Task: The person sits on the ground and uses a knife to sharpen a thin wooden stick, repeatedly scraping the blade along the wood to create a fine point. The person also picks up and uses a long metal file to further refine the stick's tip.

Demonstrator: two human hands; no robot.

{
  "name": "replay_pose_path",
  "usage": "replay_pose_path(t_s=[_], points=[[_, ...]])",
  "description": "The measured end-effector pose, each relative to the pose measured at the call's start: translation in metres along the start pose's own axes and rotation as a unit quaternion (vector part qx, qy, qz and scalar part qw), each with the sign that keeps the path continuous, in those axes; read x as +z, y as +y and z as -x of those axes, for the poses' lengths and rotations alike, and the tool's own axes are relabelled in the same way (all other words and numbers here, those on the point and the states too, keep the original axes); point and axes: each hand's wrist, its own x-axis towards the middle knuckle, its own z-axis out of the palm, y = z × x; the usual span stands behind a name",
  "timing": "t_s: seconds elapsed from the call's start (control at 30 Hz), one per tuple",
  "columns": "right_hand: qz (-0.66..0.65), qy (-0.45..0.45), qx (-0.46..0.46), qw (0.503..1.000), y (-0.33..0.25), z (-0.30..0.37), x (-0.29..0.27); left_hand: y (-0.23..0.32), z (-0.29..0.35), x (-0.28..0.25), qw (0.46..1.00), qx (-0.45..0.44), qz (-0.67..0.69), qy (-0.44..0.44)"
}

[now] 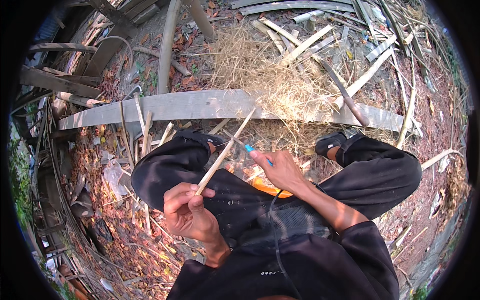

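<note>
My left hand [187, 212] pinches the lower end of a pale bamboo strip [218, 160], which slants up and away to the right. Closed round the blue handle of a small knife [249, 148] is my right hand [282, 172]. The knife's short blade lies across the strip around its middle and seems to touch it. Both hands are above my lap, between my bent knees. Past the strip's far tip lies a long grey plank [190, 106], running crosswise in front of my feet.
Curly straw-coloured shavings [295, 95] cover the plank's right part. A machete [345, 92] rests there, its handle on the plank. Split bamboo pieces [307, 45] lie beyond. Timber [60, 82] is heaped at far left. An orange object [270, 189] shows between my legs; a black cable [272, 220] hangs nearby.
</note>
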Motion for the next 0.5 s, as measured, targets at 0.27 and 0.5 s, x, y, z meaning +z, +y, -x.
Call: replay_pose_path(t_s=[0.27, 0.5], points=[[0.051, -0.013, -0.053, 0.997, -0.014, -0.006, -0.001, -0.006, -0.004, -0.007, 0.999, 0.004, -0.013, 0.030], [-0.007, 0.023, -0.063, 0.998, -0.002, -0.010, 0.012, -0.009, -0.005, -0.004, 0.999, 0.017, -0.026, 0.028]])
